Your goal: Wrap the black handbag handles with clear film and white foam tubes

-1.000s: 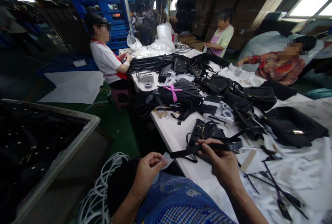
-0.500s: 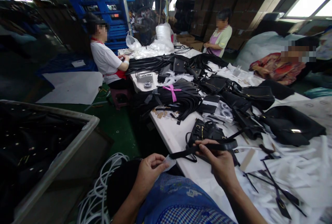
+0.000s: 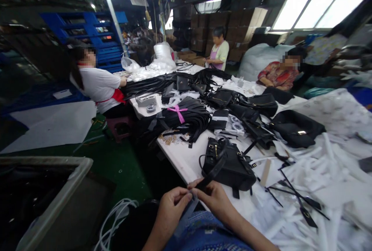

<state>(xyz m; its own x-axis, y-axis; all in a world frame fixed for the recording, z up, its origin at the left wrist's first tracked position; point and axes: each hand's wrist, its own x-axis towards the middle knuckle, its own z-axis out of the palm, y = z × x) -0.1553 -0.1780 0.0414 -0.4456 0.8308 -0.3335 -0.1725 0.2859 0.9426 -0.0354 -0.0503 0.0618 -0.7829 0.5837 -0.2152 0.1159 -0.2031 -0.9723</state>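
Close together at the table's near edge, my hands work at the end of a black strap [image 3: 216,170]. My left hand [image 3: 172,206] is closed, pinching a translucent plastic strip [image 3: 188,209] that hangs down over my lap. My right hand [image 3: 214,199] is closed on the strap, its fingertips touching those of the left. From there the strap loops up over a black handbag [image 3: 236,165] with gold-coloured fittings, which lies on the table just beyond my hands. The strap's very end is hidden by my fingers.
A bundle of black straps [image 3: 192,117] tied with pink ribbon lies beyond the handbag. White wrapping scraps [image 3: 328,189] cover the table's right side. A bin [image 3: 84,167] of black items stands at left. Several people sit or stand around the table [image 3: 174,154].
My hands have come together, the right moving left toward the left hand along the strap. The translucent strip now hangs lower. The handbag shows more fully as the camera view has shifted.
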